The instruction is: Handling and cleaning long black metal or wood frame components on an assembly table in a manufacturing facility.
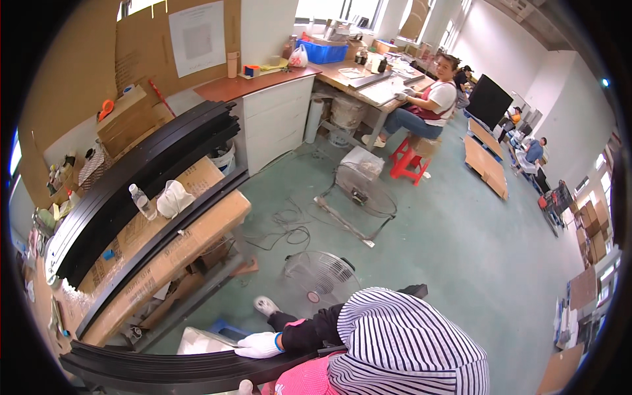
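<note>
Neither of the wearer's own hands shows, so their grip cannot be judged; at the lower middle of the frame, a co-worker in a striped hat rests a white-gloved hand on the black strips, fingers extended, the thumb's hold hidden. These strips cross the lower left. Being long, they would probably handle best supported at 2 well-spaced points and kept level, ends in sight, so that they neither flex nor scrape. The hat hides part of the work area. Just above, a floor fan stands near a shoe; a 2nd fan and loose cables nearer the centre could catch feet or strip ends. At left, a stack of black lengths lies beside a bottle and white bag.
</note>
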`<state>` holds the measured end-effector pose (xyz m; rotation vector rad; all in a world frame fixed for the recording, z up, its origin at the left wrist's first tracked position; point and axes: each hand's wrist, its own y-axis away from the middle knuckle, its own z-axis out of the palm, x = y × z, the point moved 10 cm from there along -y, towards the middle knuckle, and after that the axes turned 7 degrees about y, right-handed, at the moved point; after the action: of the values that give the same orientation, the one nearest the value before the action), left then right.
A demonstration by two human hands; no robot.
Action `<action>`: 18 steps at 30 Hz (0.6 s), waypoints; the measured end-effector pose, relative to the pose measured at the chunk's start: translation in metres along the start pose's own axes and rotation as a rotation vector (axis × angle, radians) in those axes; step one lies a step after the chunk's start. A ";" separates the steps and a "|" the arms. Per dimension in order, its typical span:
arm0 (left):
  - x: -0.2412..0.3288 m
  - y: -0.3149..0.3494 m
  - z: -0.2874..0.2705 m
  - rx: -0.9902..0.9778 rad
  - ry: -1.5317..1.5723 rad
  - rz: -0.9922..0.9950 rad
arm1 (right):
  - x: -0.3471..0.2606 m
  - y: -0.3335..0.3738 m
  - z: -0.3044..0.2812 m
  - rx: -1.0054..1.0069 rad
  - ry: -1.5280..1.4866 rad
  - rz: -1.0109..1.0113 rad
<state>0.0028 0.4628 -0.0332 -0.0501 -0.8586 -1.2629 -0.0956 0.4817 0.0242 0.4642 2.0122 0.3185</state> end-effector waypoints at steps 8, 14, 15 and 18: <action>0.096 -0.108 0.028 -0.101 -0.127 0.237 | -0.012 -0.133 -0.129 -0.043 0.425 -0.522; 0.156 -0.170 0.030 0.339 -0.073 0.214 | 0.019 -0.238 -0.167 -0.356 0.228 -0.279; 0.176 -0.180 0.035 0.363 -0.093 0.293 | 0.005 -0.249 -0.183 -0.325 0.169 -0.166; 0.182 -0.204 0.027 0.396 -0.072 0.311 | -0.005 -0.276 -0.195 -0.383 0.198 -0.171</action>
<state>-0.1762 0.2580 0.0088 0.0850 -1.1041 -0.7901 -0.3184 0.2279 0.0042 0.0196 2.1002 0.6484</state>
